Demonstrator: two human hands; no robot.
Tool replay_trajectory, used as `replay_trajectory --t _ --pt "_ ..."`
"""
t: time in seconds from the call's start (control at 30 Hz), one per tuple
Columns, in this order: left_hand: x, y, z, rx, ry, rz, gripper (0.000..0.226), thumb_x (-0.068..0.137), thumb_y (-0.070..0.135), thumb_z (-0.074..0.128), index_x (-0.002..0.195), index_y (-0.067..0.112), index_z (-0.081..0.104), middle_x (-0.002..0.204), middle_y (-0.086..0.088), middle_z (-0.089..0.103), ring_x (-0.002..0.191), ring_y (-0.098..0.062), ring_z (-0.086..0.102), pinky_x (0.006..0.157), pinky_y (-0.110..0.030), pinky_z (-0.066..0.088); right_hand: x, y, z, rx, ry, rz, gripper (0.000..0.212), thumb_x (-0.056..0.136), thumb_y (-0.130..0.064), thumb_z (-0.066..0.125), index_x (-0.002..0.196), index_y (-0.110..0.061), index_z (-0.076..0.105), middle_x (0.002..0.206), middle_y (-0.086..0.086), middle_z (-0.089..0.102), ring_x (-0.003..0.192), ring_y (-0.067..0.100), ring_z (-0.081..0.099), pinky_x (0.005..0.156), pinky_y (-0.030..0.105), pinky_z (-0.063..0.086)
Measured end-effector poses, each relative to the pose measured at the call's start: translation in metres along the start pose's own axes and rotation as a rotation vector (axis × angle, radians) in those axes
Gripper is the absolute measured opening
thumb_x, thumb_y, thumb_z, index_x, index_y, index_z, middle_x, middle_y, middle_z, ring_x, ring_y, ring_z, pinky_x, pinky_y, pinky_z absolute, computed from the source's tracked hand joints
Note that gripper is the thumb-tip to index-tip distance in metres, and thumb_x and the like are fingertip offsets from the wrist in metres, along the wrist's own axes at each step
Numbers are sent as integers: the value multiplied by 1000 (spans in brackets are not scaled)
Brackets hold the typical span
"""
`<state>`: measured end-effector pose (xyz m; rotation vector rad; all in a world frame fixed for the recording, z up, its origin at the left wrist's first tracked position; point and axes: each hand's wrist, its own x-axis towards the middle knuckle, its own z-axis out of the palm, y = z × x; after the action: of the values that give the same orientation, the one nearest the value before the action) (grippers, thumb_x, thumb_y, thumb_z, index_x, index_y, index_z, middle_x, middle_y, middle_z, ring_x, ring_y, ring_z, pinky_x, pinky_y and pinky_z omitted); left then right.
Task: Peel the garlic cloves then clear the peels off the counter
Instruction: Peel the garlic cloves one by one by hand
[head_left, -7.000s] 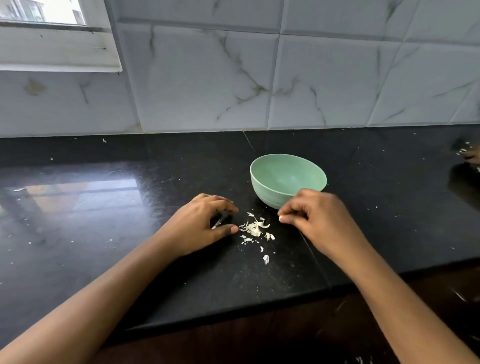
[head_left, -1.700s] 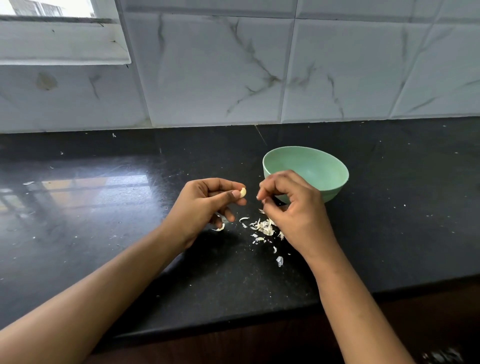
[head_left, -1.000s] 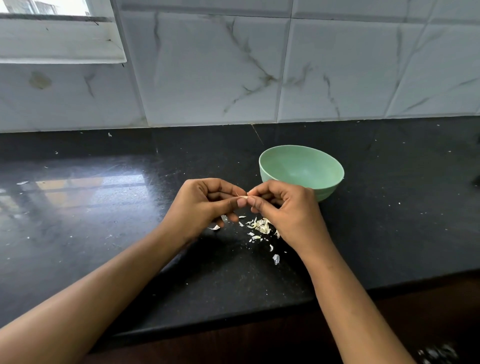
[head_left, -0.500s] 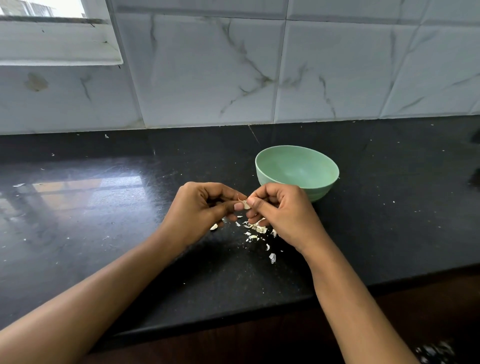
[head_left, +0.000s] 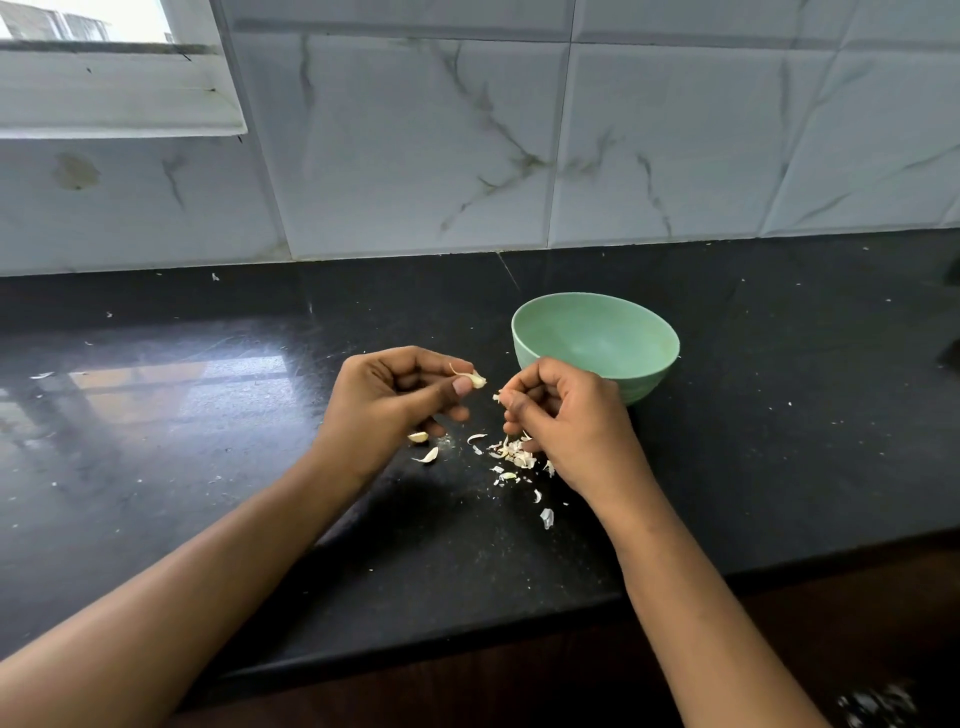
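Black counter (head_left: 208, 467); left hand (head_left: 387, 400) pinches pale clove (head_left: 477, 380), skin curling

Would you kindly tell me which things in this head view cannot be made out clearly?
All in the head view:
What the right hand pinches, if anything: its curled fingers hide it.
How much skin remains on the garlic clove in the left hand: too small.
Some peels: covered by the right hand.
A dark object: cut off by the right edge.
A pale patch, bottom right corner: blurred.

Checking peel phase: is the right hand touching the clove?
Apart. Head view shows dark counter between the right hand, pinching peel, and the clove in the left hand.
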<state>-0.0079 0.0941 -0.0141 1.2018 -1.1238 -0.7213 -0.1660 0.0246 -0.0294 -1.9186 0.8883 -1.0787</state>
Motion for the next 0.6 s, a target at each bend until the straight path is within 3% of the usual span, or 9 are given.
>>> replay_trajectory --t 0.23,0.37,0.47,0.6 --pt "2 -1 0 -48 10 -113 19 64 20 75 81 13 70 76 -6 74 58 -13 67 45 -18 48 0 -1 -2 -78 12 -82 14 81 -9 73 81 -19 64 71 -4 65 53 11 64 51 20 50" --pt "2 -1 0 -49 -7 -141 18 64 19 75 81 13 69 75 -5 74 57 -12 67 45 -19 48 -1 -4 -2 -151 36 -141 15 87 -5 60 84 -18 64 75 -5 66 54 7 65 58 30 54" --pt "2 -2 1 -60 -26 -175 21 65 20 74 83 11 69 76 -8 74 57 -12 66 45 -19 47 -1 -5 -3 -135 36 -131 20 91 -5 53 89 -19 67 76 -9 66 54 5 65 57 26 54" --pt "3 -1 0 -77 -35 -199 22 65 21 73 83 9 69 76 -8 74 56 -11 66 44 -17 47 -1 -3 -2 -138 35 -176 17 91 -13 58 99 -23 69 80 -14 69 65 4 66 66 30 56"
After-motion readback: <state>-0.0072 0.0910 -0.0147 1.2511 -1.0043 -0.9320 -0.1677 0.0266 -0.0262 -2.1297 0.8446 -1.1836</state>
